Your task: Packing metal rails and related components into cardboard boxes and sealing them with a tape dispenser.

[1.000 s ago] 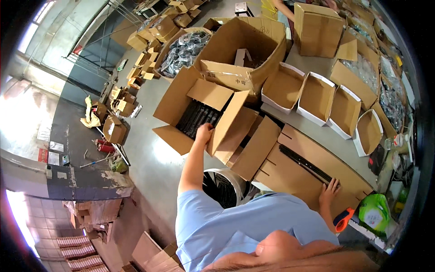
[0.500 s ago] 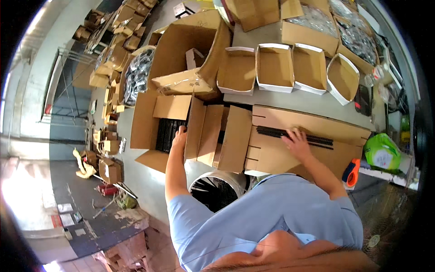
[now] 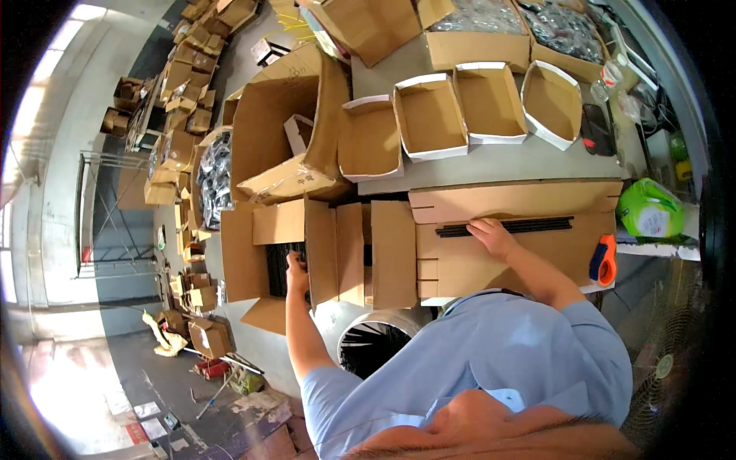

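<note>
Scribbles (image 3: 294,73) on big carton (image 3: 268,115); right fingers (image 3: 480,224) on skinny rods (image 3: 540,224) toward cardboard sheet's (image 3: 468,268) top edge, left fingers (image 3: 292,258) in smaller box (image 3: 238,249), can't tell if pinching.

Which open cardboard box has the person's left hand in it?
The flapped box of black strips, pictured just below the big carton: only it has the left hand inside; the right hand touches loose strips on flat cardboard.

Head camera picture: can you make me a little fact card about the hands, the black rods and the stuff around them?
Left hand: inside the open carton, at dark pieces; grip unclear
Right hand: on the black rods; grip unclear
Black rods: lying on flat cardboard
White-rimmed trays: four, brown inside, in a row
White bucket: black sticks inside
</note>
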`<control>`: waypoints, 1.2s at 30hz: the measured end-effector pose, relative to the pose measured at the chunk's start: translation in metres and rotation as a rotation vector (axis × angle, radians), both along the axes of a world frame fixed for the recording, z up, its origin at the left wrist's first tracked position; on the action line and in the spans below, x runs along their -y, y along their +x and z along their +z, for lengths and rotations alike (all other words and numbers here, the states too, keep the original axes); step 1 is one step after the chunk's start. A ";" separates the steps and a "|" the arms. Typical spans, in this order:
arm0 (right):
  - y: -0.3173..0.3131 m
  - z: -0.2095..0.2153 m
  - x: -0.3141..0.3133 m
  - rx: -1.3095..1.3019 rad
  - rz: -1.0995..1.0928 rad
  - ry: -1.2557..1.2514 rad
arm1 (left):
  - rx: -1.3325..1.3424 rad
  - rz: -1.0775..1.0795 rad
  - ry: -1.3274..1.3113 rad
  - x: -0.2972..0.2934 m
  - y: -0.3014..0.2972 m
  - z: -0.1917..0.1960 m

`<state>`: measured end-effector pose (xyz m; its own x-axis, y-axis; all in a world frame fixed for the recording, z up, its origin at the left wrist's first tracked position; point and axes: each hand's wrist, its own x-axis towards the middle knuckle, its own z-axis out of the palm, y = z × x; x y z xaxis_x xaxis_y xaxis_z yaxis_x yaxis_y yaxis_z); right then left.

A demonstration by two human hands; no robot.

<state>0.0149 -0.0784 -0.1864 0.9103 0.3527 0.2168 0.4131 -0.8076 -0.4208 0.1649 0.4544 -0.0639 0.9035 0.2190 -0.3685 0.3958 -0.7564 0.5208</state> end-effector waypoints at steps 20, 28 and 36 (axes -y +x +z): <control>-0.105 0.018 0.138 -0.288 -1.092 0.054 | 0.521 -0.788 -0.092 0.277 -0.102 0.065; -0.107 -0.005 0.136 -0.253 -1.018 0.115 | 0.561 -1.111 0.042 0.388 -0.092 -0.074; -0.108 -0.004 0.133 -0.293 -1.000 0.172 | 0.320 -0.477 0.009 0.357 -0.101 -0.099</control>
<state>-0.0932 -0.2117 -0.1906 0.7946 -0.6014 -0.0831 -0.5438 -0.6442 -0.5379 0.0642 0.0977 -0.1627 0.9692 -0.2386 -0.0603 -0.1669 -0.8174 0.5514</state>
